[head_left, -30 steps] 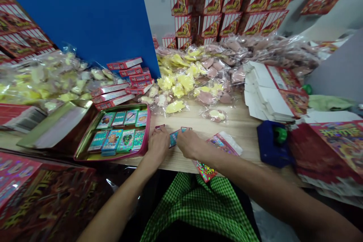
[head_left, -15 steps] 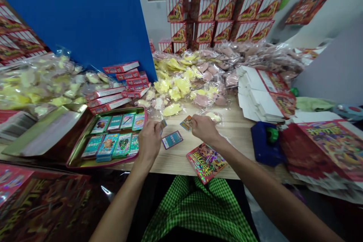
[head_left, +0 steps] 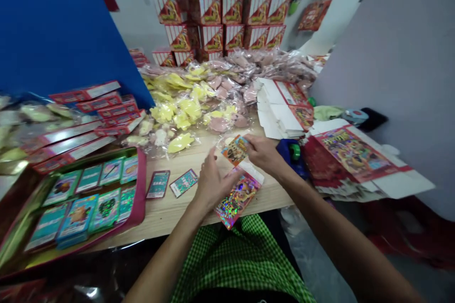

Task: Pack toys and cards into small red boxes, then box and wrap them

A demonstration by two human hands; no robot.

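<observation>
My right hand [head_left: 263,154] pinches a small picture trading card [head_left: 235,150] by its edge, just above the table. My left hand [head_left: 213,182] has its fingers spread, and its thumb and palm press on a holographic foil pack [head_left: 236,201] with a white top strip. The pack lies tilted on the wooden table [head_left: 185,213], below the held card. Left of my hands, two loose teal cards [head_left: 158,183] [head_left: 184,182] lie apart. Further left, a pink-rimmed tin tray [head_left: 140,189] holds several rows of cards.
Plastic bags of yellow and pink items [head_left: 188,109] pile up behind my hands. A blue tape dispenser [head_left: 293,154] stands at my right hand, by flat white-and-red cartons [head_left: 284,106]. Red boxes [head_left: 220,14] stack high at the back, beside a blue panel [head_left: 53,23].
The view has swung left. My left hand has left the tin and moved onto the foil pack, which has turned. A second card now lies on the table, and my right hand has lifted its card.
</observation>
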